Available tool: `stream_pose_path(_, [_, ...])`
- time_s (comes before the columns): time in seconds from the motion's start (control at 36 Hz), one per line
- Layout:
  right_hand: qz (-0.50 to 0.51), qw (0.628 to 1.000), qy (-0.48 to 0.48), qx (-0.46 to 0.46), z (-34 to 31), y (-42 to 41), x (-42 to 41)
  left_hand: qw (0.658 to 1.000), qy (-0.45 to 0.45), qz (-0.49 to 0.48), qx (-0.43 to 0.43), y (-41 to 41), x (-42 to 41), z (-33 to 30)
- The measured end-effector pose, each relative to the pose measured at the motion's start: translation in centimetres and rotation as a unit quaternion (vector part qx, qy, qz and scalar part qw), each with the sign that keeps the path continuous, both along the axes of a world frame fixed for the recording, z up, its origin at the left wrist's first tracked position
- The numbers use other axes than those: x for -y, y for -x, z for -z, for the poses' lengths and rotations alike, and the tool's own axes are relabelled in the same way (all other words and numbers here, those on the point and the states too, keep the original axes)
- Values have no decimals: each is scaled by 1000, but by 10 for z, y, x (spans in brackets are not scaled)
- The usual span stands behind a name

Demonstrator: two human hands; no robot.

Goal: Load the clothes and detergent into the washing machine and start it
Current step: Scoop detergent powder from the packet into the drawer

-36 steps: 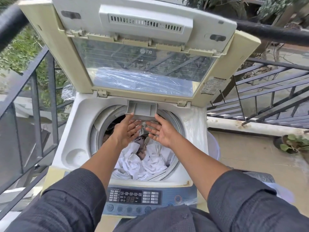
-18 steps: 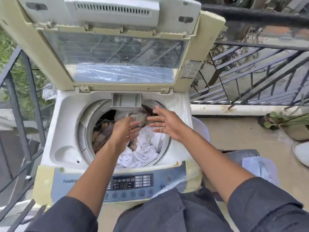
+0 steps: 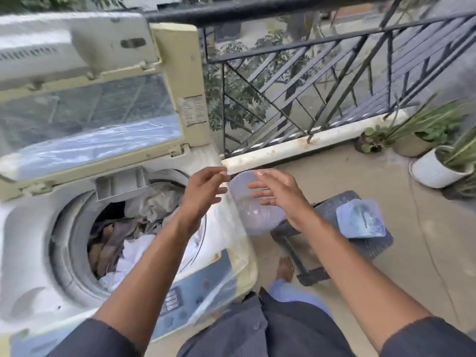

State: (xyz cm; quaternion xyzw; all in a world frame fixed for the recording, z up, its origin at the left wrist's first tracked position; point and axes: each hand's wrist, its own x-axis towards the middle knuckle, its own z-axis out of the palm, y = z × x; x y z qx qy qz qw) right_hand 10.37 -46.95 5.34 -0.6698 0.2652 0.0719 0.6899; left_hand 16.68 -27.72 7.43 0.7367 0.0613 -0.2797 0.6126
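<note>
The top-loading washing machine (image 3: 28,233) stands at the left with its lid (image 3: 177,73) raised. White and brown clothes (image 3: 134,228) fill the drum. My left hand (image 3: 203,189) hovers over the machine's right edge, fingers apart and empty. My right hand (image 3: 278,194) is open just right of it, above a pale translucent tub (image 3: 255,215) on the floor beside the machine. The two hands are close together and hold nothing. A light blue detergent pouch (image 3: 360,219) lies on a dark stool (image 3: 371,243) to the right.
A black metal railing (image 3: 322,81) with a white kerb runs behind. Potted plants (image 3: 435,161) stand at the far right on the beige floor. The control panel (image 3: 185,297) faces me under plastic film. My bare foot (image 3: 284,267) is by the stool.
Both hands have left the drum and swung right, past the machine's edge toward the tub. My view has turned right, bringing the stool, pouch and plants into sight.
</note>
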Motion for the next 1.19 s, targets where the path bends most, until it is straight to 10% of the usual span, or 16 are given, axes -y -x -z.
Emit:
stream_pose_path(0.69, [72,901,346,-253,170,156,307,931,-148,329,-60,56,387,113])
stream_pose_path(1.19, [75,844,341,-406,278,164,356,892,-244,361,-119,73,446,205])
